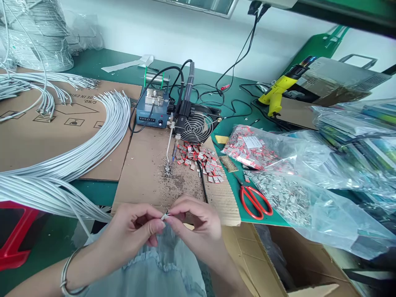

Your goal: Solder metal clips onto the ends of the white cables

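Note:
Between my two hands, low in the middle of the head view, is the stripped end of a white cable point(164, 216). My left hand point(139, 225) pinches the cable close to its end. With thumb and forefinger, my right hand point(194, 218) grips the thin wires at the tip; the fingers partly hide them. Beyond the hands, a soldering iron point(177, 146) in a stand points down at a heap of solder bits point(168, 169) on the cardboard point(139, 165). Small red-and-silver connector pieces point(204, 161) lie scattered just to the right of the iron.
Bundled white cables point(102, 144) curve across the left side. Behind the cardboard stand a blue soldering station point(151, 115) and a fan point(198, 126). To the right lie red-handled scissors point(255, 202), bags of metal parts point(278, 194) and a yellow heat gun point(278, 93). An open carton point(256, 260) sits below.

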